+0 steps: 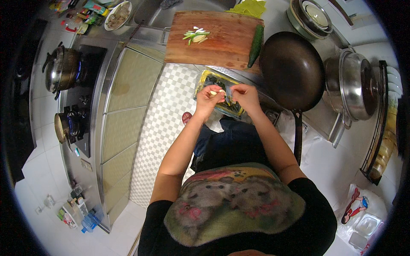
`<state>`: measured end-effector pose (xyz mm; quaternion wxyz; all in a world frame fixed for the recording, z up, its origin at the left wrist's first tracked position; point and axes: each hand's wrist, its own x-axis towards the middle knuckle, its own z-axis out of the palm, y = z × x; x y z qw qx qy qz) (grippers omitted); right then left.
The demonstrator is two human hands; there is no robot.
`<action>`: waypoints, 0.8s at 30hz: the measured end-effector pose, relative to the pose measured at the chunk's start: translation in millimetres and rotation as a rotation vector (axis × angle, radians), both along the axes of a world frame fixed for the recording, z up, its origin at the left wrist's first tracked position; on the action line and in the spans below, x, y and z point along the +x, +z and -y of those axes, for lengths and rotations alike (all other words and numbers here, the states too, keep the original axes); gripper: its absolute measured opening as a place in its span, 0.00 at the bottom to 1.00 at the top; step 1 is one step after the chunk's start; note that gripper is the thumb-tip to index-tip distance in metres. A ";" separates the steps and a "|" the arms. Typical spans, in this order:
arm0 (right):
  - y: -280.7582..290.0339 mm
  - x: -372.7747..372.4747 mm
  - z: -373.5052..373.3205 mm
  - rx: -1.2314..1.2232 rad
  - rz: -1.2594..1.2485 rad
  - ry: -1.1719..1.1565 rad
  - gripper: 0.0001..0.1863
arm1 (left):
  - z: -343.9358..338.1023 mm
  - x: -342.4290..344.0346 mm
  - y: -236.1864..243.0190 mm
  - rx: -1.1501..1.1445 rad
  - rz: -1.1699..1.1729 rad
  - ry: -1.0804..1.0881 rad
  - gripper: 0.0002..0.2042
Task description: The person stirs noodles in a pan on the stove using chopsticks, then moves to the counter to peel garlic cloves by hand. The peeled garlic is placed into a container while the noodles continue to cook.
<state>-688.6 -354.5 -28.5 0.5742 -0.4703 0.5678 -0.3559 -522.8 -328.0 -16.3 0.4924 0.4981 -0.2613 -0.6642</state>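
Note:
My left hand (206,102) is closed around a few pale garlic cloves (218,93), held in the fingers. Just to its right, the fingertips of my right hand (247,97) are pinched together; whatever lies between them is too small to make out. Both hands hover over a bin with a yellow-edged liner (198,83) and dark contents. Beyond them is a wooden cutting board (226,34). Cut scallion and garlic pieces (197,36) lie in a small heap on its left half, and a green cucumber (256,45) rests along its right edge.
Right of the board sits a large dark wok (292,68), its handle pointing toward me. Steel pots (351,85) and stacked bowls (314,19) stand farther right. On the left, a pot (63,70) and a small pan (62,128) are on the stove with blue flames showing. A sink (147,17) lies behind.

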 end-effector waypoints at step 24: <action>26.7 8.4 0.6 -0.108 -0.162 0.071 0.07 | 1.0 -2.7 2.7 -0.047 0.091 -0.088 0.08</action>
